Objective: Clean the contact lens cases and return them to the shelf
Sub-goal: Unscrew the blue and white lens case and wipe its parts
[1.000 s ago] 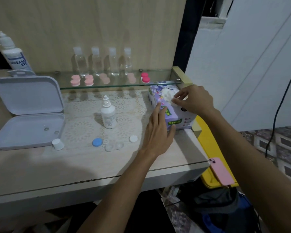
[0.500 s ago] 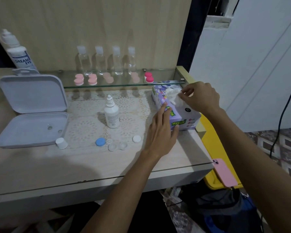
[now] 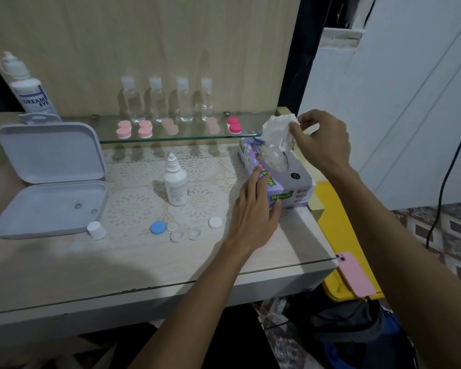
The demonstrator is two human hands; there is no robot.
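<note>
Half a second on, our right hand (image 3: 321,141) had risen from the slot of the tissue box (image 3: 280,174), drawing a white tissue (image 3: 278,134) up with it, while our left hand (image 3: 253,213) had stayed flat against the box's near side. We held the tissue's upper corner in a pinch of thumb and fingertips; its lower part was not yet free of the opening. The left fingers lay straight along the box, pressing it down, not curled round it.

The open contact lens case (image 3: 185,234) lay on the lace mat in front of the small dropper bottle (image 3: 175,182), its two clear cups side by side, with a blue cap (image 3: 158,227) just to the left and a white cap (image 3: 215,222) to the right. More cases, pink ones (image 3: 124,129), stood on the glass shelf (image 3: 197,138) behind.

To finish this pull well, we judged it best to keep the left palm firm so the light box would not lift or slide toward the table's edge, and to draw straight upward. A slow, even tug should free one sheet without tearing it or dragging several out.
</note>
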